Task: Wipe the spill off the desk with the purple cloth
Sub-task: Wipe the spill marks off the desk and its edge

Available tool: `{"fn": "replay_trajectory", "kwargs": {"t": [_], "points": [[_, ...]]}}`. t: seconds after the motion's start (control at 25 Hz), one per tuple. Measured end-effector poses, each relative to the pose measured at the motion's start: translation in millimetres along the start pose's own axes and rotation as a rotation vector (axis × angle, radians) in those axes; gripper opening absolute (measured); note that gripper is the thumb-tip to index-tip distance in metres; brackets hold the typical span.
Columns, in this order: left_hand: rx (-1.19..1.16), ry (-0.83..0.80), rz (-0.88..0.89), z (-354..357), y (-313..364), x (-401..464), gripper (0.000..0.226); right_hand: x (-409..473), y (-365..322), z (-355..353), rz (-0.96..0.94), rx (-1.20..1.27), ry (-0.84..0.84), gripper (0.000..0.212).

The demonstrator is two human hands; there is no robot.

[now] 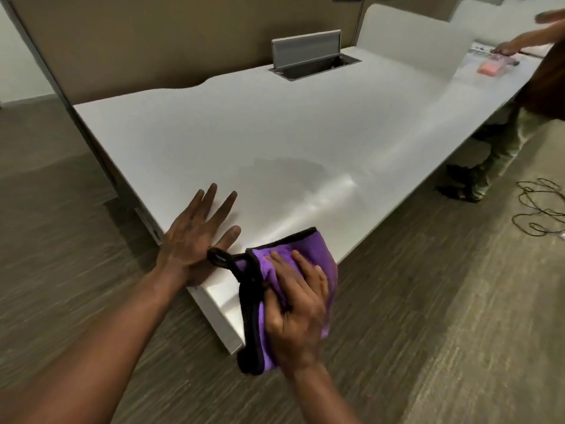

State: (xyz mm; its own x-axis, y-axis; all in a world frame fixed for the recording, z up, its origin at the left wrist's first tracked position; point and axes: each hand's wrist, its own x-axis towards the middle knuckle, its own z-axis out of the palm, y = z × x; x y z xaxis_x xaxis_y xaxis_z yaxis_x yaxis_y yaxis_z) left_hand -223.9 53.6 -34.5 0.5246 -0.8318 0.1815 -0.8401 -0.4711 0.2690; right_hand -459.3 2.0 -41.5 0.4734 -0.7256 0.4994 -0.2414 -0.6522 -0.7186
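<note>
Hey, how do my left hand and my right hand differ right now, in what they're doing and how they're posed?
The left hand lies flat with fingers spread straight on the bare desk, holding nothing; the right hand has its fingers curled, gripping the purple cloth. The left hand touches the desk surface directly; the right hand has cloth under it, at the desk's near edge. Both sit at the near end of the desk, short of the faint wet patch.

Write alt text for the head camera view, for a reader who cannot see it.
A person's right hand grips a purple cloth at the near edge of a white desk, while the left hand rests flat beside it. A faint wet patch lies farther in; another person stands at the far end.
</note>
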Motion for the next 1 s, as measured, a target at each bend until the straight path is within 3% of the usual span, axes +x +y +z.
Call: {"fn": "replay_trajectory", "kwargs": {"t": [0.2,0.32,0.44,0.52,0.72,1.0], "points": [[-0.072,0.019,-0.009,-4.2,5.0,-2.1,0.07,-51.5,-24.6,24.1,-0.261,0.022,-0.011,0.047],[-0.045,-0.014,-0.011,-5.6,7.0,-2.0,0.072,-38.8,-1.4,5.6,-0.529,-0.191,-0.21,0.051],[-0.047,-0.021,-0.019,-7.5,9.9,-2.5,0.073,-24.1,-16.7,8.0,-0.481,-0.428,-0.436,0.061],[-0.06,-0.026,-0.024,-8.4,9.5,-3.2,0.072,-25.6,-37.4,24.4,-0.41,-0.489,-0.429,0.053],[-0.09,-0.003,-0.035,-5.0,5.9,0.1,0.067,-35.2,-25.0,33.9,-0.419,-0.294,-0.144,0.04],[-0.079,-0.052,-0.061,-10.6,9.4,-3.4,0.068,-38.2,44.6,-15.1,-0.726,-0.183,-0.315,0.053]]}}
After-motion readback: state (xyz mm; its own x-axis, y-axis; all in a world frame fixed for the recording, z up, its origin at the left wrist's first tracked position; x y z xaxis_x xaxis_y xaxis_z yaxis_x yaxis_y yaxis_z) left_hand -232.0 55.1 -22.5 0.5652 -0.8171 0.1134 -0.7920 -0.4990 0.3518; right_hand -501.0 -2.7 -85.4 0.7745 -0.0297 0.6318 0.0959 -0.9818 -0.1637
